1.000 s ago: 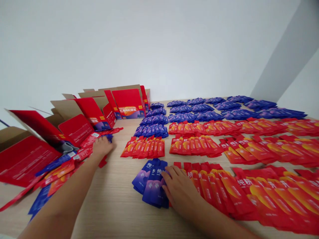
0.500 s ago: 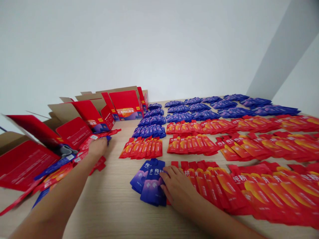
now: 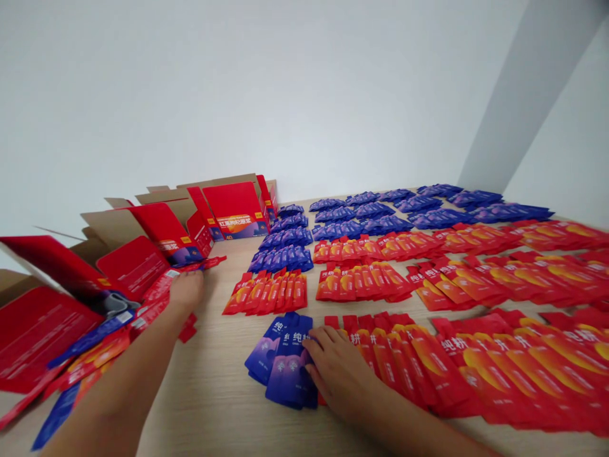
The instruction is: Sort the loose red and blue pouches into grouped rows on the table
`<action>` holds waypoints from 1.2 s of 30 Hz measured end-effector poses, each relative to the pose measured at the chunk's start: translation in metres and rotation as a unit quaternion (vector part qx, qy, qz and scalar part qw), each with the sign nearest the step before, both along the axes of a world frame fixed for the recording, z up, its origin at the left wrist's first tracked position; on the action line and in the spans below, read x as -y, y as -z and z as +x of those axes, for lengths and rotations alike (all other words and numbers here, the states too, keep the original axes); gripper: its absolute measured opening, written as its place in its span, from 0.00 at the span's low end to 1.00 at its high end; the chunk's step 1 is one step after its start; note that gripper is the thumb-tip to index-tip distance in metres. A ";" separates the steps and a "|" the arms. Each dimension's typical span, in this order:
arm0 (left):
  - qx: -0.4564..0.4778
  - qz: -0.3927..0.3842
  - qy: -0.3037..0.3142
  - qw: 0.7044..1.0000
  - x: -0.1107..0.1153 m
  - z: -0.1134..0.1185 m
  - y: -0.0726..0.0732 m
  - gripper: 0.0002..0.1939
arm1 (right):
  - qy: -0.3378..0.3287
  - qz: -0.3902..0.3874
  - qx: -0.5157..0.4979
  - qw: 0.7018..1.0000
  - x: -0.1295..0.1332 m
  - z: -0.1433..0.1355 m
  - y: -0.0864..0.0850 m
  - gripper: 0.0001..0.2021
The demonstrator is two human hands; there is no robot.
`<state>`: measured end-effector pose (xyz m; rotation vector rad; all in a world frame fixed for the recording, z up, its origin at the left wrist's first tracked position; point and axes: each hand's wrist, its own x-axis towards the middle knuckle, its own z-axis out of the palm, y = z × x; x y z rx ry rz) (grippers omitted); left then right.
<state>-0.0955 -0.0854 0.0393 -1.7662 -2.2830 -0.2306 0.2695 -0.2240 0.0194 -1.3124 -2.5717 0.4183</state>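
My left hand point(image 3: 187, 289) reaches into a loose pile of red and blue pouches point(image 3: 155, 289) beside the cartons. Its fingers curl downward and their tips are hidden; a bit of blue shows at them, and what they grip I cannot make out. In the near middle a small fan of dark blue pouches point(image 3: 288, 374) lies flat on the table. My right hand point(image 3: 335, 368) rests at its right edge, fingers stretched and lying on the topmost pouch. Under and beyond that hand spreads a fan of red pouches point(image 3: 380, 346).
Red cardboard cartons point(image 3: 235, 209) with flaps up line the left side and back of the table point(image 3: 214, 381). Several rows of overlapping blue pouches point(image 3: 380, 209) cover the back, with rows of red pouches point(image 3: 504, 285) at the right. A white wall point(image 3: 304, 89) stands behind.
The view has shifted slightly, so everything sits a little lower and further left. My left hand stays in the pile, and less blue shows at its fingers. The right hand stays at the blue pouches.
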 end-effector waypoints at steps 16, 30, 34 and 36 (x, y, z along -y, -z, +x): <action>0.395 0.141 0.352 0.837 0.095 0.146 -0.073 0.13 | -0.003 -0.580 -0.592 0.559 -0.018 0.013 -0.011 0.32; 0.689 -0.039 0.271 0.671 0.099 0.219 -0.009 0.28 | 0.084 -0.341 -0.684 0.639 -0.026 0.021 -0.011 0.17; 0.721 -0.222 0.239 0.611 0.111 0.231 0.002 0.23 | 0.078 -0.224 -0.639 0.732 -0.027 0.021 -0.007 0.13; 0.741 -0.197 0.210 0.606 0.116 0.233 0.004 0.20 | 0.070 -0.211 -0.615 0.756 -0.025 0.019 -0.007 0.11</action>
